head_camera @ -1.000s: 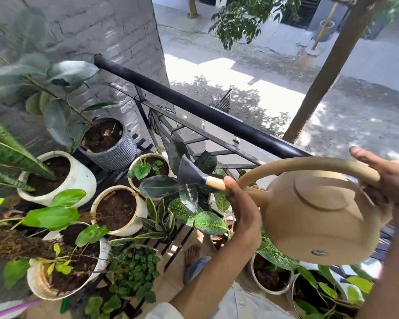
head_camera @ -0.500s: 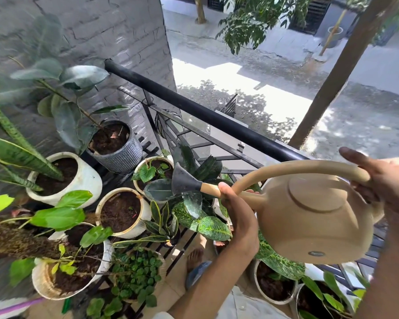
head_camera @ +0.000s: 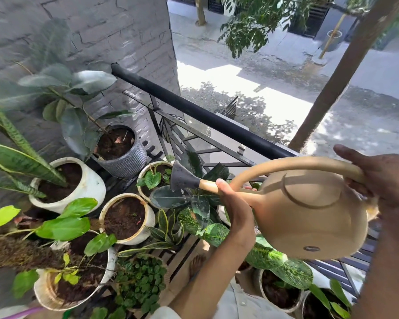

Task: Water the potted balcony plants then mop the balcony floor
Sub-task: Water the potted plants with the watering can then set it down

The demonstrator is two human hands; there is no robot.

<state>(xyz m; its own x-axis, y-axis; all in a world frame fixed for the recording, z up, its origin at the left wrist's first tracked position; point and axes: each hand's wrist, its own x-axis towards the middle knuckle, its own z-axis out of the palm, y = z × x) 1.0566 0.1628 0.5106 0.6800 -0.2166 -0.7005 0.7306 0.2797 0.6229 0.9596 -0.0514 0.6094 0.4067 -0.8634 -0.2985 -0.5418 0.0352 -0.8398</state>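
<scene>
A round-bodied beige plastic watering can (head_camera: 309,215) with a long arched handle was held in the air above the crowded pots, near the black metal balcony railing (head_camera: 194,111). The right hand (head_camera: 387,180) was wrapped around the rear end of the arched handle, fingers curled over it. The left hand (head_camera: 234,203) was cupped around the base of the slim spout, thumb up along it, steadying the pour.

The can's long axis ran from the handle end at the right to the dark grey cone-shaped rose (head_camera: 182,179) at the left, roughly level and tipped slightly downwards at the spout. The rose pointed leftwards toward the wall of grey stone blocks (head_camera: 78,31), and thin threads of water could be seen dropping from its lower edge onto the dark glossy leaves (head_camera: 171,199) beneath it.

The watering was judged to be under way but not finished. The soil in the cream-rimmed round pot (head_camera: 127,217), the ribbed grey pot (head_camera: 124,155) and the white glazed pot (head_camera: 69,183) looked dark, though whether it had been wetted could not be told. The pots at the lower right (head_camera: 279,293) were partly hidden by the can. No mop was visible, and the mopping of the floor was judged to be wholly left to do.
</scene>
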